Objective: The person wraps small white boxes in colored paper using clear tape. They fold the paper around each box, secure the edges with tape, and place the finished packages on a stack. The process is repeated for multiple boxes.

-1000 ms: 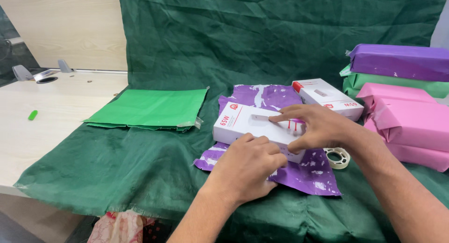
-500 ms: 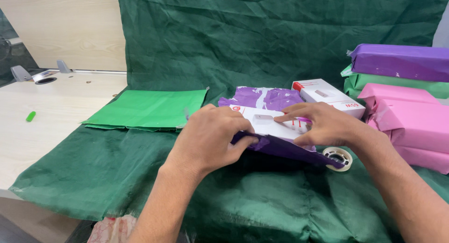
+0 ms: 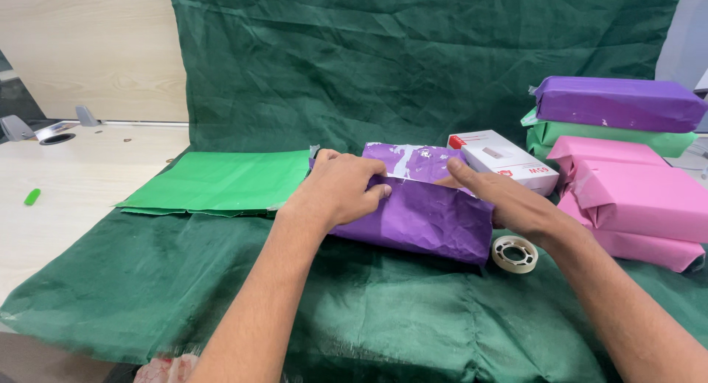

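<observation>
We see both hands on a sheet of purple wrapping paper [image 3: 424, 217] folded up over a box-shaped object near the middle of the tabletop, on the dark green cloth [image 3: 354, 309] that covers it and runs up as a backdrop. The left hand [image 3: 335, 191] lies over the paper's left end, fingers curled and pressing the upper edge down; thumb and fingertips pinch the fold. The right hand [image 3: 498, 199] is flatter, fingers extended and held together, pressing the paper's right end from the top and side; it grips nothing that we can make out. The object under the paper is hidden; only a pale strip shows at the fold between the hands.

A roll of clear tape [image 3: 515, 253] lies flat on the cloth just beside the parcel's right lower corner, below the right wrist. Behind the right hand, a white box with red markings [image 3: 501, 159] rests at an angle. Toward the right edge of the tabletop, pink wrapped parcels [image 3: 634, 202] are stacked, with a green wrapped parcel [image 3: 605, 138] and a purple wrapped parcel [image 3: 616, 103] piled behind them. Left of the hands, green paper sheets [image 3: 221, 182] lie flat, touching the parcel's left end. On bare wood at the left edge lies a small green object [image 3: 32, 197].
</observation>
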